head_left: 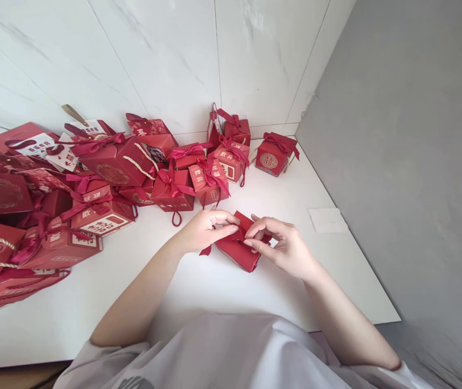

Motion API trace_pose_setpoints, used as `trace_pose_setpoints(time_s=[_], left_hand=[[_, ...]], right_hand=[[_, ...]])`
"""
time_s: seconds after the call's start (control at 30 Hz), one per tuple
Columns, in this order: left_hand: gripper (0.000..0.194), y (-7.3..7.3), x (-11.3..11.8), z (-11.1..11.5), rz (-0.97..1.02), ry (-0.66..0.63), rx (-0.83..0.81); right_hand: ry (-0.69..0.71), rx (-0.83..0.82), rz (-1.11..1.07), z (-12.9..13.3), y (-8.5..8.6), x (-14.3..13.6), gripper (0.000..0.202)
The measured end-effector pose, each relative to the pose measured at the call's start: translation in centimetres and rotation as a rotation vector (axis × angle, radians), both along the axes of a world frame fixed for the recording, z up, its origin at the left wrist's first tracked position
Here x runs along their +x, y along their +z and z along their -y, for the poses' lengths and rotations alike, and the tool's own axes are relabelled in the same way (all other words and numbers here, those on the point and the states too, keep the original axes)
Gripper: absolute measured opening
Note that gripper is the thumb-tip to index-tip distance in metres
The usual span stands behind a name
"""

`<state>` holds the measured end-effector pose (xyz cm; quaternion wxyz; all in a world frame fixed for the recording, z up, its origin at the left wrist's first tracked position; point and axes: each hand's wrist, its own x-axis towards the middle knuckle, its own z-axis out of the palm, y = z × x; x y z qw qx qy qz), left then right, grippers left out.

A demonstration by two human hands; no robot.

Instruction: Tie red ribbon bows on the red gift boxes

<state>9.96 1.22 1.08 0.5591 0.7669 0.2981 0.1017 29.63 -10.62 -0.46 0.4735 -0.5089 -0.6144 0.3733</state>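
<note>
A small red folded packet lies on the white table in front of me, its kind not clear. A red ribbon goes around it, with one tail sticking out on the left. My left hand reaches over the packet's left side, thumb and fingers pinched on the ribbon near its middle. From the right, my right hand meets it, also closed in a pinch at the ribbon. The fingertips partly hide the knot or loop between them.
Red gift boxes with bows and printed lettering crowd the left and back of the table. One red box stands apart by the back right corner. A white paper square lies near the right edge, beside a grey wall.
</note>
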Motion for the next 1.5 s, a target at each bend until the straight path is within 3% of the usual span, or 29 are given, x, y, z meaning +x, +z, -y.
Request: trace_pose_setpoints(time_s=[0.13, 0.23, 0.37, 0.67, 0.83, 1.0, 1.37, 1.5], left_hand=[[0.030, 0.1, -0.1, -0.1, -0.005, -0.013, -0.025], [0.027, 0.2, -0.2, -0.1, 0.032, -0.036, -0.042], [0.022, 0.3, -0.2, 0.1, 0.073, -0.036, -0.035], [0.021, 0.3, 0.0, 0.1, 0.053, -0.041, -0.027], [0.024, 0.1, 0.0, 0.1, 0.047, -0.027, -0.051], [0.025, 0.2, 0.0, 0.1, 0.016, -0.005, -0.065], [0.020, 0.2, 0.1, 0.2, 0.047, -0.032, -0.056], [0.018, 0.0, 0.2, 0.2, 0.049, -0.038, 0.028]], right_hand=[[-0.064, 0.088, 0.075, 0.0, -0.2, -0.6, 0.006], [-0.149, 0.178, 0.268, -0.3, -0.3, -0.8, 0.008], [-0.191, 0.148, 0.430, -0.6, -0.7, -0.7, 0.015], [-0.048, 0.112, 0.299, -0.7, -0.2, -0.4, 0.002], [-0.101, 0.130, 0.401, -0.6, -0.5, -0.7, 0.023], [-0.113, 0.147, 0.409, -0.6, -0.9, -0.5, 0.004], [-0.146, 0.131, 0.256, -0.9, -1.1, -0.8, 0.004], [-0.166, 0.104, 0.180, -1.0, -1.5, -1.0, 0.009]])
